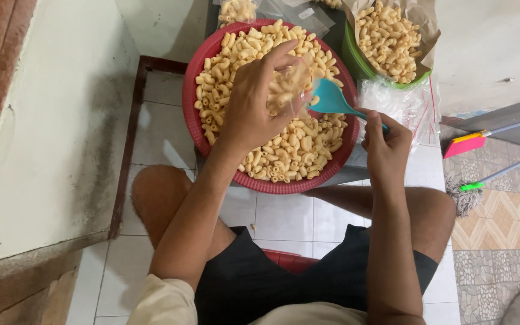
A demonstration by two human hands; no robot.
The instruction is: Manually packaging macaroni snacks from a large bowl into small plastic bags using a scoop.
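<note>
Clear bag (290,84) gripped by left hand (254,102); right hand (386,141) clasps blue scoop (332,99).

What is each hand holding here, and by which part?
Left hand grips a clear plastic bag at its mouth; right hand grips the blue scoop by its handle.

Home tiled floor (284,216), plastered wall (55,120), broom (489,174), red basin (195,129) of macaroni snacks (290,144)

Red basket (195,129) of pale yellow macaroni (299,147); turquoise scoop (331,98); green bucket (351,60); clear bags (401,105) with red strips; black shorts (254,283); white tiled floor (284,216), patterned beige tiles (507,241).
</note>
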